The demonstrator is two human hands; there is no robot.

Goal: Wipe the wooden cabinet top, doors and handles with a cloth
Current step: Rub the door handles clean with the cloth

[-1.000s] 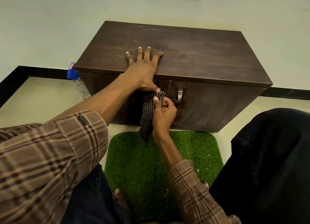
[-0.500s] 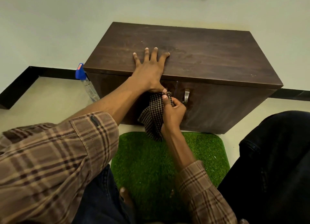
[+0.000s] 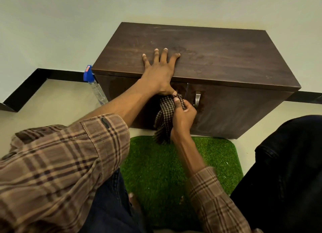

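Head cam: your left hand (image 3: 159,72) lies flat, fingers spread, holding nothing, on top front edge of the dark brown wooden cabinet (image 3: 226,58). Right hand (image 3: 183,115) is closed round the brown checked cloth (image 3: 165,116), bunched vs. left door beside the metal handle (image 3: 197,98). Cloth tail hangs to the green turf mat (image 3: 174,171). Blue-capped clear spray bottle (image 3: 94,84) at cabinet's left.

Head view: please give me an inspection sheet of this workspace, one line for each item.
Surface: cabinet top dark wood, bare except for the left hand.
Job's things: checked cloth at the left door; right door's metal handle uncovered.
Clutter: spray bottle beside the cabinet's left side.
Hands: left hand flat over the top's front edge; right hand grips the cloth.
Cables: nothing seen.
Surroundings: green mat on a pale floor; pale wall behind.
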